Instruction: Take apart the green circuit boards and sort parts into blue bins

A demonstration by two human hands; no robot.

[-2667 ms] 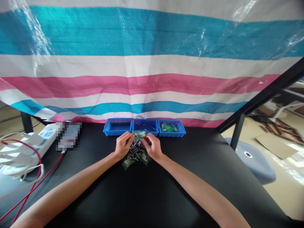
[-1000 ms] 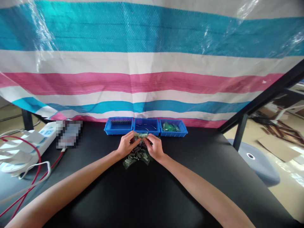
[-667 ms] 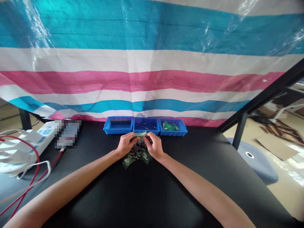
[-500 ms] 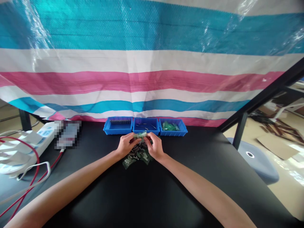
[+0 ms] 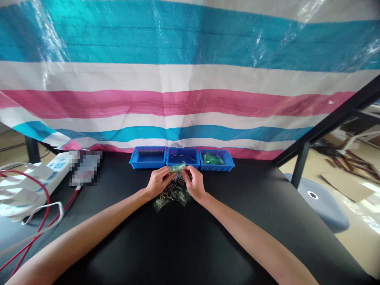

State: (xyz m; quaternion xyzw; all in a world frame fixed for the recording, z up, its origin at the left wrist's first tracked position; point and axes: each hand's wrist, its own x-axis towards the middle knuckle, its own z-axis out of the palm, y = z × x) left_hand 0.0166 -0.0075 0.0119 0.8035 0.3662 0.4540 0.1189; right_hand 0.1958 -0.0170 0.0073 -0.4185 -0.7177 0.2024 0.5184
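Head view: the left hand and right hand both pinch a small green piece just before the middle bin, above a pile of parts. Light fingertip grips at its ends probably serve best. A power strip lies well left of the bin, and nothing blocks the hands.

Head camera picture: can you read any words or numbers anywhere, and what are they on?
No text can be read.
On the white power strip: marks too small to read.
The patch beside it: blurred out.
The little green board held by the left hand and right hand: too small to read.
The striped sheet and blue trays: no writing seen.
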